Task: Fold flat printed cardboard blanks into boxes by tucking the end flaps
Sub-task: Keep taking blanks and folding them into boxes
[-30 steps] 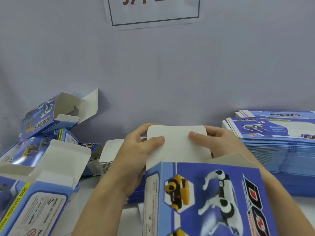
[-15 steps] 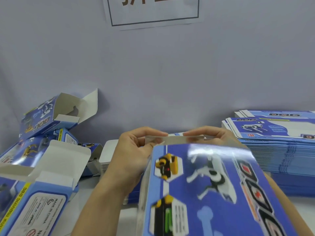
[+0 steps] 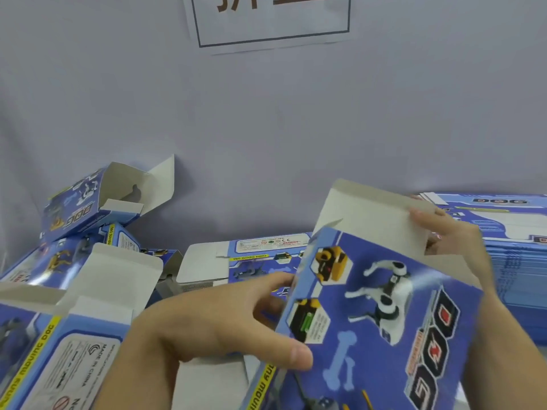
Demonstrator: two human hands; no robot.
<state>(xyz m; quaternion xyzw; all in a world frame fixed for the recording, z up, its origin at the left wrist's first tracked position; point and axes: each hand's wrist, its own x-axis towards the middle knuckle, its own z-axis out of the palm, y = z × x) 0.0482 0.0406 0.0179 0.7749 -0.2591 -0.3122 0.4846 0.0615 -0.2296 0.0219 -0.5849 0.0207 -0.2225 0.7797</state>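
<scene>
Folded boxes (image 3: 88, 261) pile at the left, a flat blank stack (image 3: 509, 247) sits right, another blank stack (image 3: 236, 261) between, against the wall (image 3: 266, 128).

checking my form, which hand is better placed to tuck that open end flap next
Right. The right hand already pinches the raised white end flap at its far edge, while the left hand steadies the box by its near side.

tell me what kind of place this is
Likely a packing or box-assembly workstation: a tall stack of flat printed blanks on the right, folded toy-dog boxes piled on the left, and a paper sign on the plain wall.
</scene>
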